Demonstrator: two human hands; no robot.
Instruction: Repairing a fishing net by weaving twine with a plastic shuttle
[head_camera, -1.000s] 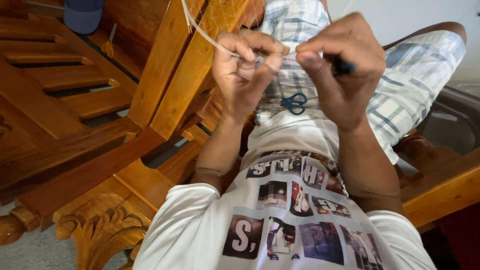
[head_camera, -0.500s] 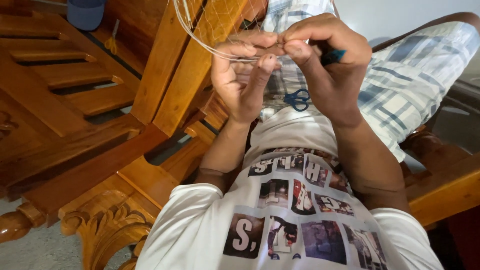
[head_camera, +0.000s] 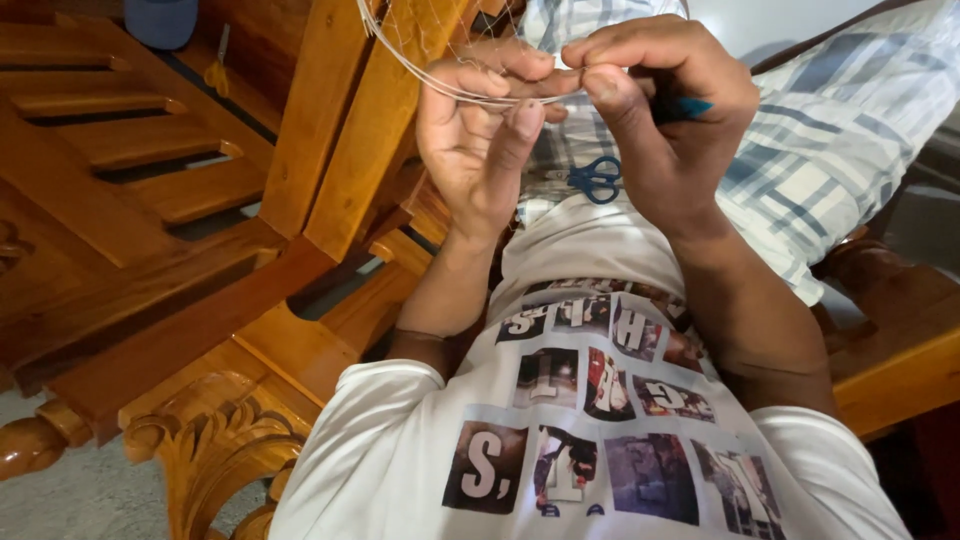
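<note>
The person sits in a carved wooden chair (head_camera: 200, 330) and holds both hands up in front of the chest. The left hand (head_camera: 480, 140) is on the left in the view, with its palm turned toward the camera. Its thumb and first fingers pinch a thin pale cord (head_camera: 420, 75), which is the edge of a fine net (head_camera: 440, 25). The cord comes from the far left, curves down and goes across to the fingertips of both hands. The net itself is very fine and I can see only a few meshes of it against the wood at the far edge.

The right hand (head_camera: 660, 110) is just to the right of the left one, and their fingertips touch at the cord. The right thumb and forefinger pinch the same cord. The other fingers of this hand are curled around a small blue tool (head_camera: 690, 106); only its end shows beside the knuckles, so I cannot tell what kind of tool it is.

A pair of blue scissors (head_camera: 596, 180) lies on the person's lap, beyond the white printed shirt (head_camera: 600, 400) and below the hands. The checked cloth (head_camera: 840, 140) covers the legs on the far right.
</note>
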